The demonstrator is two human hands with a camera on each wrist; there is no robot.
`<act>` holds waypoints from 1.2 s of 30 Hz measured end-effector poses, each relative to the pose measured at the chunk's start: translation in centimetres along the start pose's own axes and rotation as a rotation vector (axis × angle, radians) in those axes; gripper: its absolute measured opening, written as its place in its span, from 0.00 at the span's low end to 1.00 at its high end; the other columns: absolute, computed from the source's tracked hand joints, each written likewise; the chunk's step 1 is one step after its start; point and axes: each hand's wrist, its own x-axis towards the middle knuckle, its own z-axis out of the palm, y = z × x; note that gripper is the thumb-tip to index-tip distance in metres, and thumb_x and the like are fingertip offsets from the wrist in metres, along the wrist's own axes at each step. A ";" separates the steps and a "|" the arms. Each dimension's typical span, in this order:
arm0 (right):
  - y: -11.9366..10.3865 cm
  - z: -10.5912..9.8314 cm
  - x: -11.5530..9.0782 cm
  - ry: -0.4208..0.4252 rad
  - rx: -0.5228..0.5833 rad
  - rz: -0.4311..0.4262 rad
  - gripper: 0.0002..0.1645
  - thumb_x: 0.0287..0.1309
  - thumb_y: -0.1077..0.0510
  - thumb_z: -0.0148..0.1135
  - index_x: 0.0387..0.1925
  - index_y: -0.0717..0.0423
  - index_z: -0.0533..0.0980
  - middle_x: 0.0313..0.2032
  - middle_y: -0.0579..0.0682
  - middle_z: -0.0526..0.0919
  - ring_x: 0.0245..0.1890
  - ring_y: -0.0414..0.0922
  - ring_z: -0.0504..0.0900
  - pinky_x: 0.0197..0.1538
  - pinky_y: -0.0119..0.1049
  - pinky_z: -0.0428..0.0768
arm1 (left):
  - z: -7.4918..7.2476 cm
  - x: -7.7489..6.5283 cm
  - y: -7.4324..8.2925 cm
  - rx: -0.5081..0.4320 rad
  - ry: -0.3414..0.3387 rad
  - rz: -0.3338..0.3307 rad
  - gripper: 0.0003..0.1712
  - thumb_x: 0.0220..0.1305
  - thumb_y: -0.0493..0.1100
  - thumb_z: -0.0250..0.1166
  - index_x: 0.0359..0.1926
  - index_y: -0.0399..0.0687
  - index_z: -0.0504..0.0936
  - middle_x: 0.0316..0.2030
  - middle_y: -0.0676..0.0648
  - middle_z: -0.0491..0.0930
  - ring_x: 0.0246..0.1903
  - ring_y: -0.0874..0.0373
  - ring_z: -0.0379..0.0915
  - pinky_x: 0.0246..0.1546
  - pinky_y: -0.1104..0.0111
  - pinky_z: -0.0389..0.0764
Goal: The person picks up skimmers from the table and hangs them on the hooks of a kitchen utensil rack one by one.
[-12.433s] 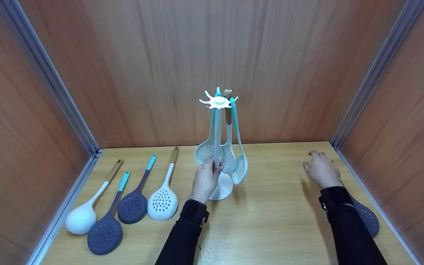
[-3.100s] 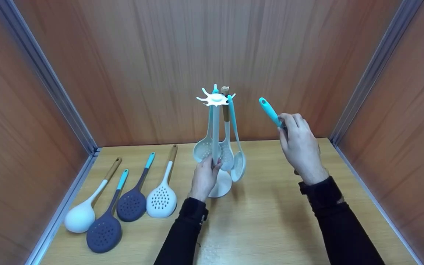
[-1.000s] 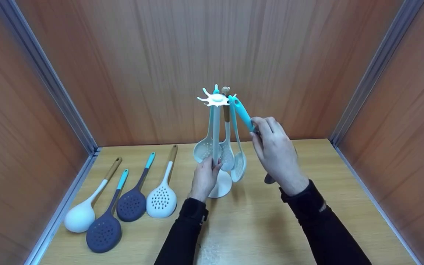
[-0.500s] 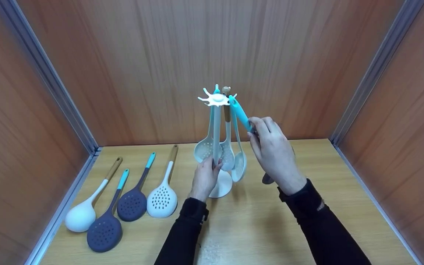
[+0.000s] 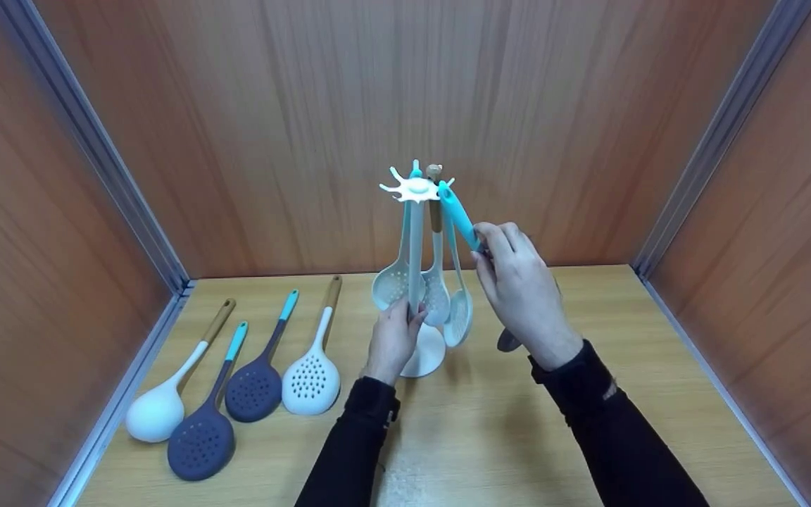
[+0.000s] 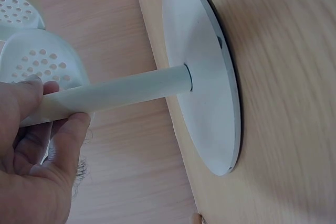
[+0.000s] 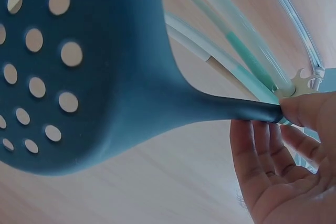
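My left hand (image 5: 391,343) grips the pole of a white utensil stand (image 5: 415,243), whose round base (image 6: 202,72) sits on the table. With thumb and fingers my right hand (image 5: 524,296) pinches the neck of a dark perforated skimmer (image 7: 136,93) just below its turquoise handle (image 5: 459,217). The handle's upper end meets the stand's right-hand hooks; whether a hook passes through its hole cannot be told. Most of the skimmer's head is hidden behind my right hand in the head view. On the stand hang several pale utensils, among them a perforated ladle (image 5: 390,283) and a slotted spoon (image 5: 457,320).
Left of the stand lie a white ladle (image 5: 155,415) with a wooden handle, two dark skimmers (image 5: 201,443) with turquoise handles, and a white slotted turner (image 5: 311,384). Wood panels (image 5: 293,141) close off the back and both sides of the table.
My right hand has picked up the dark skimmer from the table's right side and carried it left to the stand's hooks. Lately it shifts only slightly. My left hand stays on the pole.
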 end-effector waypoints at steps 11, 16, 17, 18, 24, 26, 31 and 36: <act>0.0 0.3 0.0 -0.007 0.002 0.002 0.20 0.88 0.61 0.66 0.73 0.60 0.78 0.54 0.60 0.85 0.51 0.56 0.89 0.61 0.50 0.96 | 0.0 0.3 0.1 -0.005 -0.022 -0.057 0.06 0.88 0.41 0.69 0.58 0.48 0.86 0.54 0.44 0.92 0.59 0.46 0.93 0.63 0.48 0.94; 0.1 0.5 0.0 0.001 0.004 -0.010 0.19 0.88 0.63 0.66 0.72 0.61 0.78 0.53 0.60 0.85 0.51 0.55 0.89 0.58 0.49 0.97 | 0.1 0.2 0.0 0.004 -0.009 -0.028 0.06 0.88 0.41 0.69 0.57 0.46 0.86 0.53 0.43 0.92 0.58 0.45 0.94 0.61 0.47 0.94; 0.1 0.6 -0.1 0.005 0.005 -0.014 0.19 0.87 0.64 0.66 0.71 0.61 0.78 0.53 0.60 0.85 0.50 0.55 0.89 0.57 0.49 0.97 | 0.1 0.1 -0.1 0.008 -0.002 -0.012 0.05 0.88 0.40 0.69 0.57 0.45 0.86 0.52 0.42 0.92 0.56 0.44 0.94 0.60 0.47 0.94; 0.1 0.6 -0.1 0.008 0.005 -0.016 0.19 0.87 0.64 0.66 0.71 0.61 0.79 0.53 0.60 0.85 0.50 0.55 0.89 0.56 0.49 0.96 | 0.1 0.0 -0.1 0.013 0.005 0.006 0.05 0.88 0.40 0.69 0.56 0.45 0.86 0.52 0.42 0.92 0.55 0.44 0.94 0.58 0.47 0.95; 0.0 0.7 -0.2 0.000 0.012 -0.012 0.19 0.87 0.63 0.67 0.71 0.61 0.78 0.52 0.59 0.85 0.50 0.54 0.89 0.56 0.49 0.96 | 0.1 0.0 -0.3 0.017 0.018 0.042 0.05 0.87 0.39 0.69 0.55 0.43 0.86 0.51 0.41 0.92 0.54 0.43 0.94 0.56 0.47 0.95; 0.0 0.8 -0.2 -0.005 0.015 -0.005 0.20 0.87 0.62 0.67 0.72 0.61 0.78 0.53 0.59 0.85 0.50 0.54 0.89 0.56 0.49 0.96 | 0.1 0.0 -0.3 0.016 0.017 0.041 0.05 0.87 0.39 0.69 0.55 0.43 0.86 0.51 0.41 0.92 0.54 0.44 0.94 0.57 0.47 0.95; -0.1 1.0 -0.2 -0.017 0.022 -0.003 0.19 0.86 0.62 0.69 0.71 0.61 0.79 0.52 0.59 0.85 0.51 0.55 0.90 0.57 0.49 0.97 | 0.1 0.1 -0.2 0.010 0.006 0.019 0.05 0.88 0.40 0.69 0.56 0.44 0.86 0.53 0.41 0.93 0.56 0.44 0.94 0.59 0.47 0.95; -0.1 1.2 -0.2 -0.040 0.029 0.005 0.20 0.86 0.62 0.69 0.71 0.60 0.79 0.53 0.59 0.85 0.51 0.55 0.90 0.60 0.50 0.97 | 0.1 0.2 0.0 0.000 -0.009 -0.024 0.06 0.88 0.41 0.69 0.57 0.45 0.86 0.55 0.41 0.93 0.60 0.43 0.94 0.62 0.46 0.94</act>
